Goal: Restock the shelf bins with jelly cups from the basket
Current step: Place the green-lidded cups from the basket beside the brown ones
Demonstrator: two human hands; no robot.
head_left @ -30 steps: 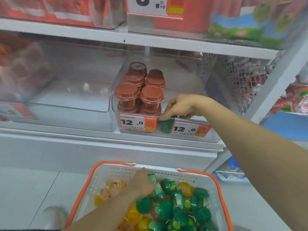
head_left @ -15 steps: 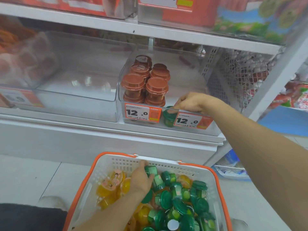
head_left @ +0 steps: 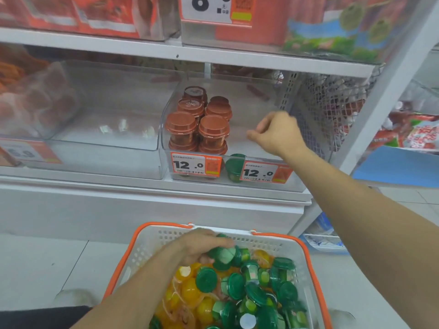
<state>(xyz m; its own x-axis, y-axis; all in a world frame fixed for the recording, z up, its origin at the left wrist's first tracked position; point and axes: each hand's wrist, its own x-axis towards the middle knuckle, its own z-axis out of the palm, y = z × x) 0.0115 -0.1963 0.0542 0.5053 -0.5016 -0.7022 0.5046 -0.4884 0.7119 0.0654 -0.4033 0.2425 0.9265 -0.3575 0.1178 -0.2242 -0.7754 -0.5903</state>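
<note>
A white basket with orange handles sits low in front of me, full of several green-lidded jelly cups and yellow ones. My left hand reaches into it and grips a green jelly cup. One green cup stands at the front of the clear shelf bin, beside stacked brown-lidded cups. My right hand hovers above the bin's front, fingers loosely curled, holding nothing.
An empty clear bin stands left of the stocked one. Orange price tags reading 12.0 hang on the bin front. A wire mesh divider is at the right, and red packages fill the shelf above.
My right hand let go of the green cup in the bin and rose up and to the right. My left hand closed on a green cup in the basket.
</note>
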